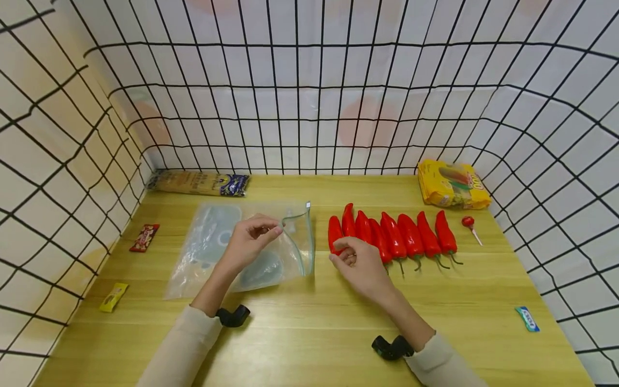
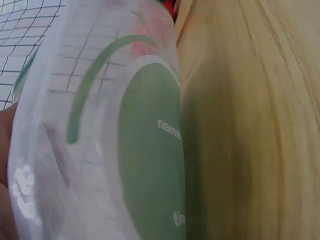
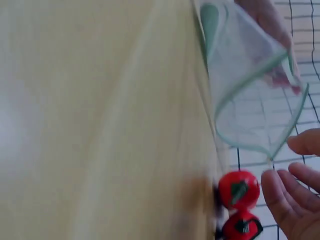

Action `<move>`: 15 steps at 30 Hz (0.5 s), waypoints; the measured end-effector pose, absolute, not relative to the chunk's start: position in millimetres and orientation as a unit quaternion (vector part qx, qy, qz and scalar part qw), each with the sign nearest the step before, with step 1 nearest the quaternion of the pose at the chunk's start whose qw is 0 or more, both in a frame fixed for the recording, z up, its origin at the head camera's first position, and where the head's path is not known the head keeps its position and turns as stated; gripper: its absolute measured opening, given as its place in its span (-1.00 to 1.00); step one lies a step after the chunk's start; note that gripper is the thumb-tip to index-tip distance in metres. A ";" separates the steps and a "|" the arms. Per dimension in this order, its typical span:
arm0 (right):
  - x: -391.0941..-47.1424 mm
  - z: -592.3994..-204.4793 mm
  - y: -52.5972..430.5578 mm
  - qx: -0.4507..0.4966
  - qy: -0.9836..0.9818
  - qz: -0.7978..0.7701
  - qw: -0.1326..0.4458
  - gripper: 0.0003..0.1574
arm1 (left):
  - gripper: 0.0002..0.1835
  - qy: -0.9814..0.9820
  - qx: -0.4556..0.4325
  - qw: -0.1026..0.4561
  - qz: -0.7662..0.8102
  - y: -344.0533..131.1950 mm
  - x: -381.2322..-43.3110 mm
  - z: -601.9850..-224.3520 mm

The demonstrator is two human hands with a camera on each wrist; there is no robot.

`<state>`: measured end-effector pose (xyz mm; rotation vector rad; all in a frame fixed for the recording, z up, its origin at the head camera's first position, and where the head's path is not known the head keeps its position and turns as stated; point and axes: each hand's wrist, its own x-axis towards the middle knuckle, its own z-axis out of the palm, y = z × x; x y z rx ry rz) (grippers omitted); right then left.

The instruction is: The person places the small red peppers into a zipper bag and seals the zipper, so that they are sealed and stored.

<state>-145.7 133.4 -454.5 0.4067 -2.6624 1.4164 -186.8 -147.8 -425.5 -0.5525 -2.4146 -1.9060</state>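
My left hand [image 1: 251, 239] pinches the top rim of a clear zip bag [image 1: 208, 269] with a green-edged mouth. That mouth gapes toward the right, and the bag's printed green patch [image 2: 150, 140] shows up close in the left wrist view. A row of several red peppers [image 1: 408, 234] with green stems lies to the right of the bag. My right hand [image 1: 362, 266] hovers by the leftmost peppers, covering part of them, its thumb and fingers loosely bent and apart. Nothing is between those fingers in the right wrist view, where the bag mouth [image 3: 245, 90] is just beyond them.
At the back left lies a long brown packet [image 1: 193, 183], at the back right a yellow packet [image 1: 454, 185]. A red lollipop [image 1: 469, 223], a red wrapper [image 1: 145, 238], a yellow wrapper [image 1: 114, 297] and a blue-green wrapper [image 1: 527, 319] lie toward the sides. Black wire grid [image 1: 300, 86] surrounds the table.
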 end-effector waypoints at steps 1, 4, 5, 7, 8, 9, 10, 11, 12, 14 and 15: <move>-148.3 -454.1 134.9 0.124 -0.879 0.455 0.062 -0.68 | -0.80 -0.773 -0.178 0.007 -0.609 -147.2 -187.0 -426.2; -155.9 -455.1 138.0 0.097 -0.898 0.421 0.082 -0.63 | -0.83 -0.776 -0.177 0.005 -0.605 -145.4 -187.6 -429.3; -158.3 -456.1 138.5 0.091 -0.905 0.408 0.084 -0.62 | -0.83 -0.776 -0.176 0.003 -0.605 -145.2 -187.8 -430.3; -162.3 -457.6 138.8 0.077 -0.917 0.383 0.080 -0.58 | -0.83 -0.778 -0.174 0.002 -0.603 -144.9 -188.0 -431.6; -164.2 -458.6 138.7 0.073 -0.923 0.371 0.078 -0.56 | -0.82 -0.778 -0.173 0.001 -0.604 -144.7 -188.0 -431.9; -165.7 -459.7 138.7 0.072 -0.928 0.358 0.073 -0.54 | -0.81 -0.778 -0.171 0.000 -0.604 -144.8 -188.0 -432.1; -167.3 -460.8 138.4 0.069 -0.933 0.348 0.068 -0.53 | -0.80 -0.778 -0.170 -0.001 -0.604 -145.0 -188.0 -432.2; -168.6 -461.7 137.9 0.067 -0.937 0.338 0.061 -0.51 | -0.80 -0.779 -0.169 -0.003 -0.604 -145.2 -188.2 -432.3; -169.8 -462.5 137.3 0.065 -0.941 0.327 0.055 -0.49 | -0.79 -0.779 -0.167 -0.005 -0.605 -145.3 -188.3 -432.1; -171.5 -463.5 135.9 0.064 -0.948 0.309 0.043 -0.47 | -0.77 -0.780 -0.165 -0.009 -0.604 -146.0 -188.9 -432.5; -172.0 -463.7 134.9 0.063 -0.951 0.302 0.036 -0.46 | -0.77 -0.780 -0.165 -0.010 -0.603 -146.3 -189.4 -433.0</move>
